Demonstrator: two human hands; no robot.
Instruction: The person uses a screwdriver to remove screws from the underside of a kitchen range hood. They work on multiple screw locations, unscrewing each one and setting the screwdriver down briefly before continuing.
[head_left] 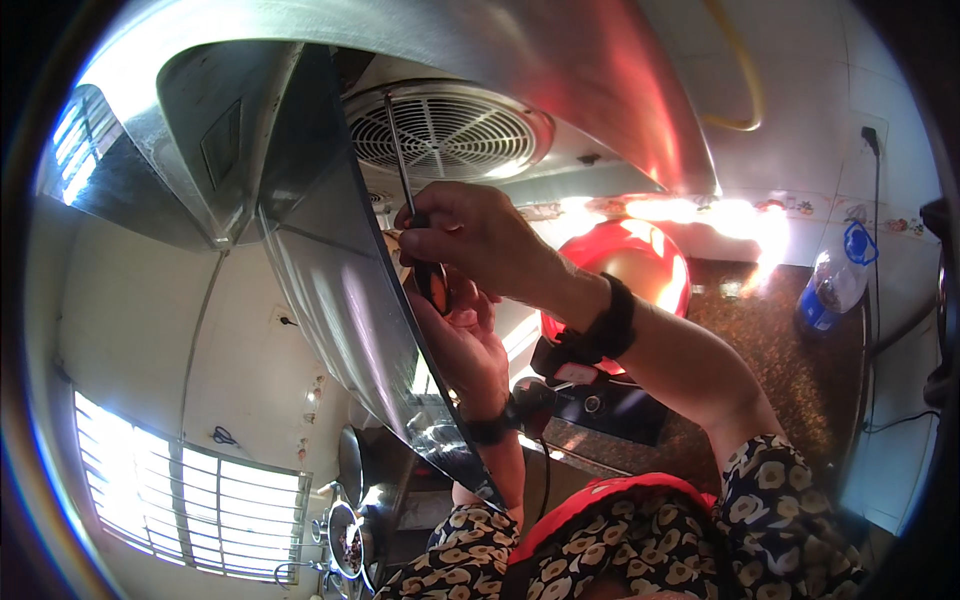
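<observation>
Where the screwdriver (405,178) points: up across the range-hood fan grille (450,130)
Right hand (480,235): pinching it at the dark collar (419,220)
Left hand (465,345): curled round that black-and-orange handle (433,285)!

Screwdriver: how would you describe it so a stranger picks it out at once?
Find the shiny range hood arching across the top, then the round slatted grille beneath it. Just below, the right hand and left hand have the screwdriver in their grip. Its thin, straight metal shaft and black-and-orange handle set it apart from the broad glossy panel alongside.
</observation>
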